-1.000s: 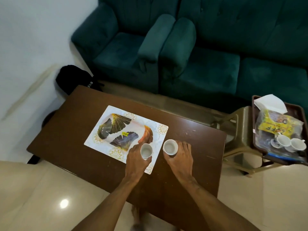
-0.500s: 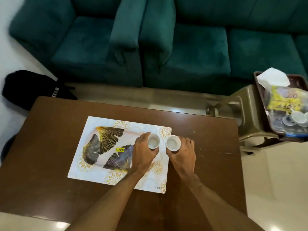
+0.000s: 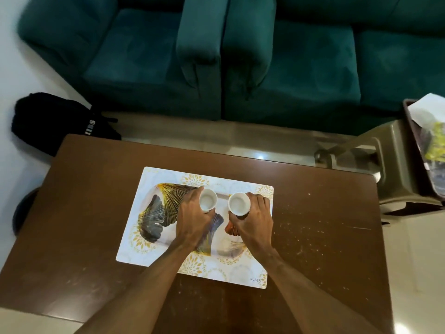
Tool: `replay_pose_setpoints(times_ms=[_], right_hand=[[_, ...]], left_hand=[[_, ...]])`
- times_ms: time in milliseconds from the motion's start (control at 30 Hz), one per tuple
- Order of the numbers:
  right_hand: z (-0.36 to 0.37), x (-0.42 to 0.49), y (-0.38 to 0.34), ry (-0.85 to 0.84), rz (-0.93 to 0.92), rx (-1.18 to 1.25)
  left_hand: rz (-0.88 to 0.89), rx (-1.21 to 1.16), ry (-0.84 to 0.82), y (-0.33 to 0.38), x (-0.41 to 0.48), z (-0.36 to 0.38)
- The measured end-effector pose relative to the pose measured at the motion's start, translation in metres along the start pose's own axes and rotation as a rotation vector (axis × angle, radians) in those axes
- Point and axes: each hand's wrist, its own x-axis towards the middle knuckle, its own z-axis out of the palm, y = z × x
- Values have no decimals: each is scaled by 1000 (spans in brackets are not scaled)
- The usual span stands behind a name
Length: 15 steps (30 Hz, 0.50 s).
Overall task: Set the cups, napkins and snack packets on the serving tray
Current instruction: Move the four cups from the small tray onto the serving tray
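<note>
A white serving tray [image 3: 156,189] with a gold and grey leaf print lies flat in the middle of the brown table [image 3: 84,213]. My left hand [image 3: 192,222] grips a small white cup [image 3: 208,200] over the tray's centre. A second white cup [image 3: 238,203] is in my right hand [image 3: 252,222], over the tray's right half. The two cups are side by side, a little apart. At the right edge of the view a dark tray [image 3: 409,112] holds a white napkin [image 3: 426,104] and a yellow snack packet [image 3: 437,143].
A teal sofa [image 3: 265,56] runs along the far side of the table. An olive plastic stool [image 3: 395,169] carries the dark tray at the right. A black bag [image 3: 55,119] lies on the floor by the table's far left corner.
Both hands carried the cups further onto the serving tray, the right cup going from just off its right edge to above it. The view tilted down and nearer.
</note>
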Motion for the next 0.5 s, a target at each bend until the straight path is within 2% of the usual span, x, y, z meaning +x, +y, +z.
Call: replay_pose_setpoints(times_ms=[233, 500], right_hand=[[33, -4, -14, -20, -44, -52], [47, -10, -16, -34, -19, -93]], left_hand=[[-13, 27, -19, -38, 6, -11], [6, -10, -11, -43, 4, -5]])
